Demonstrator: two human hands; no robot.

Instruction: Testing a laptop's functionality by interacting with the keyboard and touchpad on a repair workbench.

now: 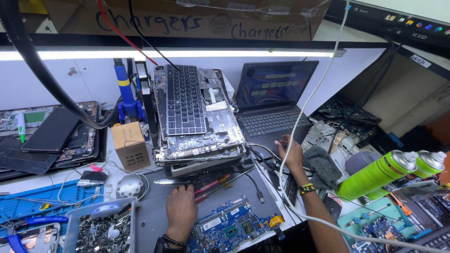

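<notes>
**A:** Where are your hands?

**B:** Your right hand [289, 154] lies flat, fingers spread, on the front edge of the open black laptop with the lit blue screen [274, 105]. It holds nothing. Your left hand [180, 208] rests knuckles up on the grey bench top [154, 220]. Its fingertips are tucked under the tall stack of taken-apart grey laptop shells [199, 124], so you cannot tell if they grip anything.

**A:** Are your hands close together?

**B:** No, they are well apart. The left one is in front of the stack, the right one is off to the side at the laptop.

**A:** What lies near your left hand?

**B:** A red-handled tool [211, 184] is just beside it. A blue circuit board with small chips [232, 225] lies next to your wrist.

**A:** And farther out?

**B:** A thin white cable [307, 100] hangs down across your right arm. A dark grey cloth [324, 166] sits just past your right hand. Two bright green spray cans [391, 171] lie on their sides at the right. A small brown cardboard box [130, 145] stands left of the stack, and a clear tub of tiny screws [101, 229] sits at the lower left.
</notes>
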